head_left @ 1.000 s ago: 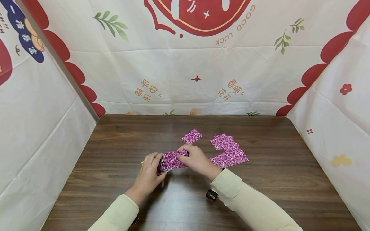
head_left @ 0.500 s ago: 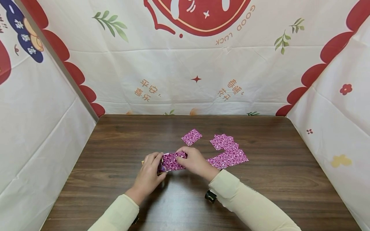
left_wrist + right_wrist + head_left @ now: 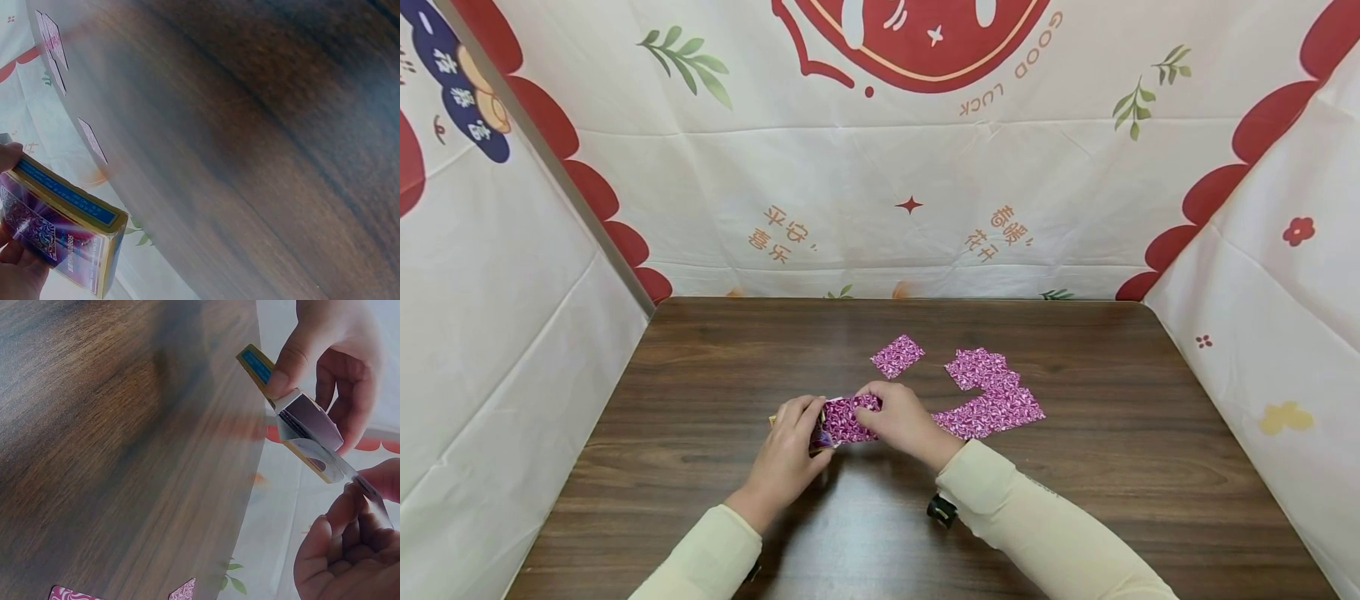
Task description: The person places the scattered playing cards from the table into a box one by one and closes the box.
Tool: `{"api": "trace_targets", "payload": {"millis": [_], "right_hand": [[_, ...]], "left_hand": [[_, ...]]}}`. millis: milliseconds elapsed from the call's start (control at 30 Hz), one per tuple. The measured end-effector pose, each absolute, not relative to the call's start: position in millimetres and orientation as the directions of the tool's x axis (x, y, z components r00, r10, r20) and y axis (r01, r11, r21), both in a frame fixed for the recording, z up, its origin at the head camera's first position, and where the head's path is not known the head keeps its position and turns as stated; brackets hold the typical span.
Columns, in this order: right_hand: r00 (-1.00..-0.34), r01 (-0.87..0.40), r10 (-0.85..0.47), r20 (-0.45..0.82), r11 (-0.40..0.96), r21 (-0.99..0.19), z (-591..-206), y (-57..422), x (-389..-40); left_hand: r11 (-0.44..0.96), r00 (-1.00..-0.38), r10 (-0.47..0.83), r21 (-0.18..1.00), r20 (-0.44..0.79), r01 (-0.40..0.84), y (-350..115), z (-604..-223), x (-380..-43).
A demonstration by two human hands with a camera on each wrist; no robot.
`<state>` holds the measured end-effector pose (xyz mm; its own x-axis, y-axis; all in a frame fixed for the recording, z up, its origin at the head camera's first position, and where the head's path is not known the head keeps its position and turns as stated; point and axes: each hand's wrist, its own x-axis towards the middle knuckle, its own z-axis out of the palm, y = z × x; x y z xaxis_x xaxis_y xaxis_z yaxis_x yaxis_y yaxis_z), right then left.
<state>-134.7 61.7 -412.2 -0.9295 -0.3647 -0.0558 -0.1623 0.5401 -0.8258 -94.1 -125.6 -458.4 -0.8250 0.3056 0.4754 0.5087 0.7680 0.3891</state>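
Note:
My left hand (image 3: 782,458) grips a purple, blue and gold playing card box (image 3: 62,219), with the thumb along one side and fingers on the other. The box's end faces right and its flaps stand open in the right wrist view. My right hand (image 3: 906,422) pinches the outer end of some pink-and-white patterned playing cards (image 3: 846,419). Their other end is inside the mouth of the box, hidden by its walls. Both hands are held close together over the middle of the table.
A single patterned card (image 3: 897,356) lies face down on the wooden table (image 3: 715,350), beyond my right hand. Several more cards (image 3: 992,400) lie overlapping in a bent spread to the right, partly behind my right wrist. Printed cloth (image 3: 910,167) hangs around the table's back and sides.
My right hand has shifted slightly left toward the box, and a shorter length of the cards shows outside it. My left hand and the cards on the table have stayed put.

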Motion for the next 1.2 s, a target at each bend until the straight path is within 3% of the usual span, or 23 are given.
{"api": "trace_targets", "payload": {"millis": [1200], "right_hand": [[-0.953,-0.161,-0.303,-0.002,0.513,-0.843,-411.6,55.3,-136.8]], "left_hand": [[0.738,-0.878,0.187,0.527,0.441,0.422,-119.9,-461.1,-96.7]]}}
